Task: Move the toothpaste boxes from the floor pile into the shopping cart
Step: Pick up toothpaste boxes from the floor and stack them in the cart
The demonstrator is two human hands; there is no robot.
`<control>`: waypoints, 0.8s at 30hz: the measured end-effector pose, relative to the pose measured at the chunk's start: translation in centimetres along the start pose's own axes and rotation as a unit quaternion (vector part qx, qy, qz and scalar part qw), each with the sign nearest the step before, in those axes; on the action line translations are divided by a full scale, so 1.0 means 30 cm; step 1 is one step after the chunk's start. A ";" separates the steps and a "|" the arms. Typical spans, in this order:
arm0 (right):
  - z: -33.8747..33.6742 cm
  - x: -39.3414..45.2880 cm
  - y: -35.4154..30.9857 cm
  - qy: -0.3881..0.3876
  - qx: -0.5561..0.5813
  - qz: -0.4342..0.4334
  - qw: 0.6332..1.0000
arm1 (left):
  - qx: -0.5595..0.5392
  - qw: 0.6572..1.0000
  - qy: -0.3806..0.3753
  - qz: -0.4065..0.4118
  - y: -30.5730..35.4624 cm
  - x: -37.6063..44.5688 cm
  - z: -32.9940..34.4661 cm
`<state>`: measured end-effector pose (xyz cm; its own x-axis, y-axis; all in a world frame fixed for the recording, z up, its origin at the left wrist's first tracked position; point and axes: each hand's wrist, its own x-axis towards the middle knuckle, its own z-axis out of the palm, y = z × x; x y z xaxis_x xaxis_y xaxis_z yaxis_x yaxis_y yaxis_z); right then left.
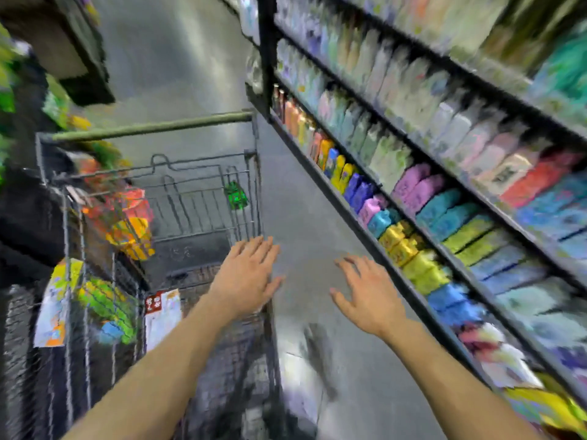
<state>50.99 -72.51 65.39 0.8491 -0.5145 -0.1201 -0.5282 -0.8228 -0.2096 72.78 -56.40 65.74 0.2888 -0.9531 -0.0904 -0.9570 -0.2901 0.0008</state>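
The wire shopping cart (203,185) stands at the left of the aisle, its green handle bar (152,127) at the far end. A red and white box (162,315) leans inside the basket. My left hand (247,274) hovers over the cart's right rim with fingers straight and spread, holding nothing. My right hand (365,290) is out over the grey floor (317,217) to the right of the cart, fingers spread, also holding nothing. No floor pile of toothpaste boxes is in view. The picture is blurred by motion.
A tall black shelf unit (444,198) packed with colourful packets runs along the right side. Bright packages (127,223) hang or sit at the cart's left side. More stocked shelving (19,90) stands at the far left. The aisle floor stretches ahead.
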 end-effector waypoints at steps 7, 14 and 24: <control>-0.145 -0.589 0.504 -0.012 -0.015 0.182 0.983 | 0.037 0.987 -0.031 0.152 0.708 0.147 -0.096; -0.218 -1.223 0.802 0.039 -0.012 0.404 0.914 | 0.075 0.942 0.000 0.328 1.446 0.235 -0.189; -0.098 -1.844 0.850 0.088 0.045 0.678 0.728 | 0.080 0.819 0.015 0.567 2.160 0.208 -0.162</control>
<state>-9.48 -65.74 69.54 -0.4721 -0.8683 -0.1519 -0.8701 0.4867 -0.0781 12.69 -81.55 70.06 -0.7911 -0.6038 -0.0980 -0.6005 0.7971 -0.0638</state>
